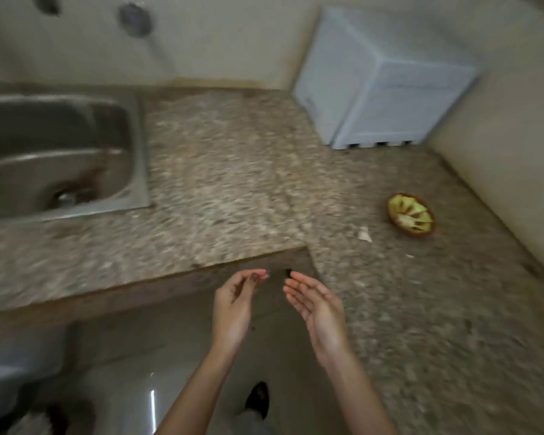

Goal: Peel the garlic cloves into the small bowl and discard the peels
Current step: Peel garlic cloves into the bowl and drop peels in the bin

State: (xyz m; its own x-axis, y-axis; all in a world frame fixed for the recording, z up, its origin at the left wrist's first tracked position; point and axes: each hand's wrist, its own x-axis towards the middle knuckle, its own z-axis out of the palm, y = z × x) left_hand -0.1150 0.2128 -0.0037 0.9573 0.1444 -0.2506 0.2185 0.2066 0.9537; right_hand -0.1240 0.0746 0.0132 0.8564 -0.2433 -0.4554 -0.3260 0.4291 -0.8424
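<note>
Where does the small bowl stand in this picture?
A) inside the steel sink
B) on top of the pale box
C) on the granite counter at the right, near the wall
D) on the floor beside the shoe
C: the small bowl stands on the granite counter at the right, near the wall, apart from the sink and the pale box.

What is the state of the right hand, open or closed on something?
Open. The right hand shows a bare palm with straight fingers, and nothing lies in it.

Left hand (pixel 234 304) with fingers loosely curled, right hand (pixel 316 306) with fingers straight, palms inward
</note>
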